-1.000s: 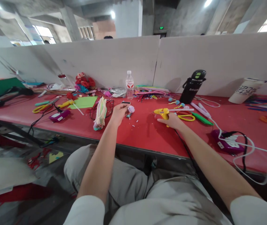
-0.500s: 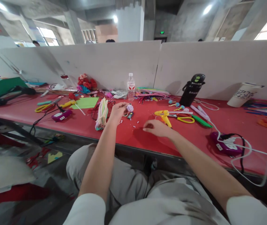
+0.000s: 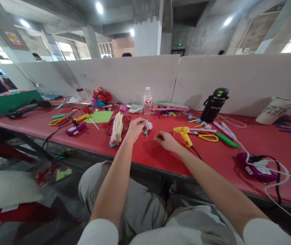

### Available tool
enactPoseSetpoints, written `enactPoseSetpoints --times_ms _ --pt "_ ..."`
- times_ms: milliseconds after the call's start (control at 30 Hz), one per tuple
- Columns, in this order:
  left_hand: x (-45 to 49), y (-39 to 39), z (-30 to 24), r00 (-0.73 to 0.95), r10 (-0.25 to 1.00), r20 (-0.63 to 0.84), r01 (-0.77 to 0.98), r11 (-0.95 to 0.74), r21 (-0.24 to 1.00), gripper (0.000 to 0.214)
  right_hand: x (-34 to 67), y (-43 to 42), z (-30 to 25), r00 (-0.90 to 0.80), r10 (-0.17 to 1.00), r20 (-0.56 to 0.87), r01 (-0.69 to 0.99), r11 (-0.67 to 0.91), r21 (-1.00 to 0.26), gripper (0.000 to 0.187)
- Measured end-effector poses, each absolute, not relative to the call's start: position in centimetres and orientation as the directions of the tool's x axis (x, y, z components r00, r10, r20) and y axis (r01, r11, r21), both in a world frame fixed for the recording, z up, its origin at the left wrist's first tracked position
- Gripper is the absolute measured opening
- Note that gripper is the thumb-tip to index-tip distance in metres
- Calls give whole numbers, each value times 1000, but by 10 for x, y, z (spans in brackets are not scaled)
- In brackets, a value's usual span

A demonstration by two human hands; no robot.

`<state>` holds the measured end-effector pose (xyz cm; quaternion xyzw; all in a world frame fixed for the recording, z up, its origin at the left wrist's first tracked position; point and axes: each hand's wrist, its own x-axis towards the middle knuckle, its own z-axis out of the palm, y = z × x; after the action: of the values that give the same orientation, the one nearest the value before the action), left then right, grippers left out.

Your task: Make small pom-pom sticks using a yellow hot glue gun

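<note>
My left hand (image 3: 134, 129) is closed on a small pale purple pompom flower (image 3: 149, 126), held just above the red table (image 3: 161, 153). My right hand (image 3: 164, 140) rests low on the table a little to the right of it, fingers curled and pinched together over tiny scraps; what they pinch is too small to name. A yellow glue gun (image 3: 183, 132) lies on the table just right of my right hand, its black cord running toward me. A bundle of pastel pipe cleaners (image 3: 117, 124) lies left of my left hand.
Yellow scissors (image 3: 207, 137), a green tool (image 3: 227, 140), a black flask (image 3: 215, 104), a water bottle (image 3: 147, 101) and a white cup (image 3: 273, 110) stand along the back. A purple power strip (image 3: 255, 168) with cables sits right. Green paper (image 3: 99, 116) and more tools lie left.
My right hand let go of the yellow glue gun and moved left toward my left hand. The left hand kept hold of the pompom flower. The camera tilted up slightly.
</note>
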<state>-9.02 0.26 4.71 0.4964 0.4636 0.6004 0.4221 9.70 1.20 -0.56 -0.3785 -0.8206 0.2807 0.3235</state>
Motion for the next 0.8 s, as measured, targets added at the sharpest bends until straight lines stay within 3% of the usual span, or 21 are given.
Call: enactPoseSetpoints --times_ms 333,533,800 --pt "-84 5 32 -143 973 181 -7 -183 983 25 123 8 -10 -354 862 362 245 459 -854 20" --pt "-76 6 29 -160 976 148 -27 -154 988 25 122 2 0 -215 869 445 273 491 -827 33" --pt "-66 2 25 -138 982 128 -1 -130 992 19 121 -10 13 -184 765 618 225 645 -731 24"
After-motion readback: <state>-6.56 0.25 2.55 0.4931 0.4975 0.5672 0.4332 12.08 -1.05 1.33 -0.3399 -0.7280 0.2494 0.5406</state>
